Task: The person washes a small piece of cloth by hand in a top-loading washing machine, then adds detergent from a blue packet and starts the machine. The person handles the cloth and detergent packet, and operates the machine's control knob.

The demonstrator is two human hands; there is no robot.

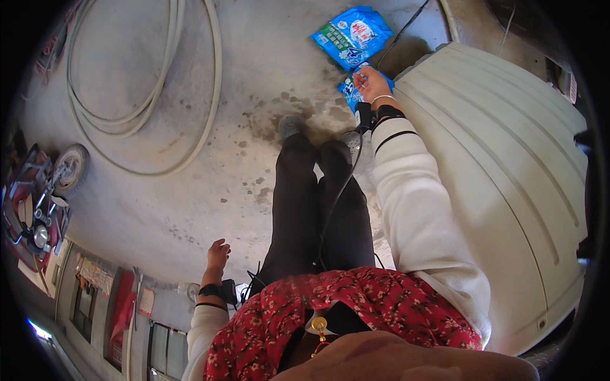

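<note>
My right hand (pixel 372 85) is over a small blue plastic bag (pixel 350 94), its fingers curled against the upper part. The hand hides much of this bag, and whether the fingers pinch it cannot be seen. Just beyond lies a larger blue bag (pixel 352 37), apparently laundry detergent, flat on the concrete floor with printing on its face. Down at my left side hangs my left hand (pixel 218 255), holding nothing, with the fingers loosely bent and apart. Both wrists carry black straps with small boxes; a cable (pixel 342 190) runs down from the right one.
A large cream ribbed plastic casing (pixel 495 143) stands close on my right. Coiled pale hose (pixel 217 85) lies across the floor at far left. A red motorcycle (pixel 40 209) is parked at the left edge. Wet patches (pixel 310 112) mark the concrete around my shoes (pixel 291 126).
</note>
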